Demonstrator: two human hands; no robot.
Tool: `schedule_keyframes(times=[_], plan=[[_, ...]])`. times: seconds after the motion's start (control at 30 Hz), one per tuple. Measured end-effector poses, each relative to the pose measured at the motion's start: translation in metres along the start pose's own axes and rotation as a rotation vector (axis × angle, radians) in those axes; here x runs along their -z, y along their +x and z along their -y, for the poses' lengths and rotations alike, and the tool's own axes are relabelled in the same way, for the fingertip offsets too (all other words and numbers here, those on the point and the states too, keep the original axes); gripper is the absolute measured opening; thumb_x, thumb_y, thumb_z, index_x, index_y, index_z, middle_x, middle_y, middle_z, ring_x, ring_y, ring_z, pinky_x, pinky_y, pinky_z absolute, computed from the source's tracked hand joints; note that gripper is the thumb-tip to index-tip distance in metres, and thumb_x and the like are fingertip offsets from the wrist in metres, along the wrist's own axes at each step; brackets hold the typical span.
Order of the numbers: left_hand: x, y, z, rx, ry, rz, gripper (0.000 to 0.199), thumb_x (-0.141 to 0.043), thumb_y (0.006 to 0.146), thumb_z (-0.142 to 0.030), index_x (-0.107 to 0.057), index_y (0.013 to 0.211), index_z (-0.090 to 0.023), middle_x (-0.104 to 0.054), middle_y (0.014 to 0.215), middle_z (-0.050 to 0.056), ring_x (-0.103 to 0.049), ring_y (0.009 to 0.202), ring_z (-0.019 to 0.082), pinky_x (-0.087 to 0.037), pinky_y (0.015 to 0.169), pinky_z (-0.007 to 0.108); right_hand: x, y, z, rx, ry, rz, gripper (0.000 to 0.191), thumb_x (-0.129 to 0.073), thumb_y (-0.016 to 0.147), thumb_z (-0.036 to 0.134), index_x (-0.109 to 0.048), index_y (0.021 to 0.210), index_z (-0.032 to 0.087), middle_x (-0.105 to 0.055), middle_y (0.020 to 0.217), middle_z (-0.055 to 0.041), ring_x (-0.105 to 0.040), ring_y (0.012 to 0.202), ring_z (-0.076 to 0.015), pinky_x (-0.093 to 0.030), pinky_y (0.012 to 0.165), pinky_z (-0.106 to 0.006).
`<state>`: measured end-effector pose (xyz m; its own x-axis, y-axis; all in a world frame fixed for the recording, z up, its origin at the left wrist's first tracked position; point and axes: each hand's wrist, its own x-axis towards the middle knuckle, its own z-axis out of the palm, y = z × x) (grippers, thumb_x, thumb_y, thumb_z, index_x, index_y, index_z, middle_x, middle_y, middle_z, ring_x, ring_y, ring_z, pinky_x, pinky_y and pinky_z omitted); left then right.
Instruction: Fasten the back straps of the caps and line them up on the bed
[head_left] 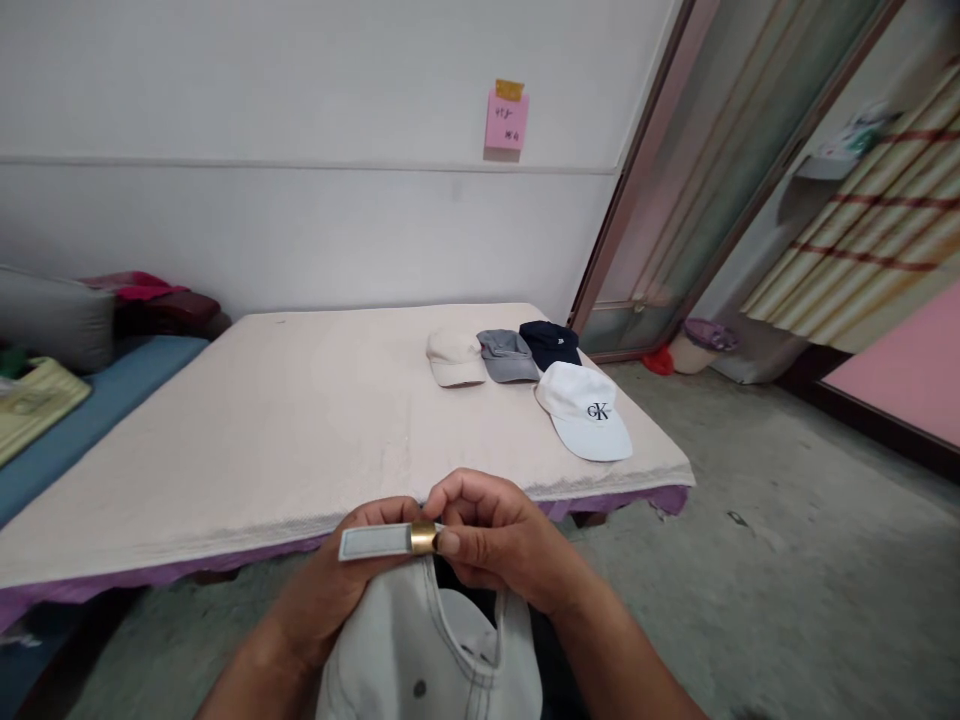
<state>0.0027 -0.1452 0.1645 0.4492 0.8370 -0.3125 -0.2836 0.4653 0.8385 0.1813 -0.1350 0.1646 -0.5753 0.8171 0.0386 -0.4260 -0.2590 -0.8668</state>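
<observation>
A light grey baseball cap (pixel 390 650) is held low in front of me, its rear opening facing up toward me. Across that opening runs the cap's strap (pixel 373 541), with a brass-coloured buckle (pixel 423 537) on it. My left hand (pixel 337 570) is closed around the strap and the cap's edge from behind, so its fingertips are partly hidden. With thumb and bent fingers, my right hand (pixel 491 535) pinches the strap just right of the buckle.
On the bed (pixel 300 410) lie a cream cap (pixel 455 358), a grey cap (pixel 508 356), a navy cap (pixel 551 343) and a white cap (pixel 585 410) with black letters. A grey cushion (pixel 56 315) sits at left. A waste bin (pixel 701 346) stands beyond the bed's right side.
</observation>
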Motion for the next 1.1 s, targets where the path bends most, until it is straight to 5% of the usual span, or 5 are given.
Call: schedule_keyframes(times=[0.2,0.43,0.67,0.9,1.1], plan=[[0.006,-0.001,0.002,-0.01,0.019,-0.06,0.02,-0.071,0.072,-0.021,-0.068,0.091,-0.016,-0.062,0.072,0.002,-0.054,0.062,0.013,-0.041,0.059,0.022,0.0,0.002,0.001,0.026,0.016,0.015,0.022,-0.072,0.076,0.026,-0.06,0.092,0.015,-0.041,0.052,0.0099,-0.032,0.039,-0.0023,-0.023,0.034,-0.014],[0.009,-0.006,-0.001,-0.021,0.005,0.089,0.028,-0.076,0.064,-0.028,-0.067,0.086,-0.014,-0.061,0.071,0.003,-0.053,0.06,0.014,-0.04,0.056,0.023,0.0,0.004,0.001,0.03,-0.022,-0.01,0.025,-0.073,0.075,0.029,-0.06,0.091,0.015,-0.041,0.052,0.0099,-0.032,0.04,-0.0025,-0.024,0.035,-0.015],[-0.002,-0.006,-0.009,-0.027,0.112,-0.282,0.023,-0.073,0.069,-0.035,-0.068,0.079,-0.015,-0.062,0.063,0.001,-0.052,0.054,0.014,-0.036,0.05,0.023,-0.002,0.007,0.003,0.029,-0.051,-0.052,0.021,-0.071,0.076,0.029,-0.059,0.088,0.016,-0.045,0.051,0.0088,-0.029,0.039,-0.0026,-0.022,0.036,-0.015],[-0.002,-0.003,-0.011,-0.031,0.163,-0.118,0.029,-0.065,0.077,-0.042,-0.062,0.071,-0.014,-0.053,0.058,-0.001,-0.045,0.052,0.011,-0.035,0.05,0.022,-0.003,0.009,0.005,0.055,-0.087,-0.064,0.023,-0.071,0.075,0.031,-0.06,0.088,0.015,-0.044,0.05,0.0093,-0.032,0.039,-0.0026,-0.024,0.038,-0.015],[-0.006,0.0,-0.012,0.003,0.016,-0.149,0.025,-0.069,0.073,-0.035,-0.058,0.064,-0.014,-0.052,0.054,-0.002,-0.042,0.044,0.008,-0.032,0.043,0.02,0.002,0.008,0.005,0.026,-0.036,-0.11,0.024,-0.072,0.075,0.032,-0.059,0.088,0.016,-0.049,0.054,0.0071,-0.035,0.04,-0.0022,-0.024,0.037,-0.014]])
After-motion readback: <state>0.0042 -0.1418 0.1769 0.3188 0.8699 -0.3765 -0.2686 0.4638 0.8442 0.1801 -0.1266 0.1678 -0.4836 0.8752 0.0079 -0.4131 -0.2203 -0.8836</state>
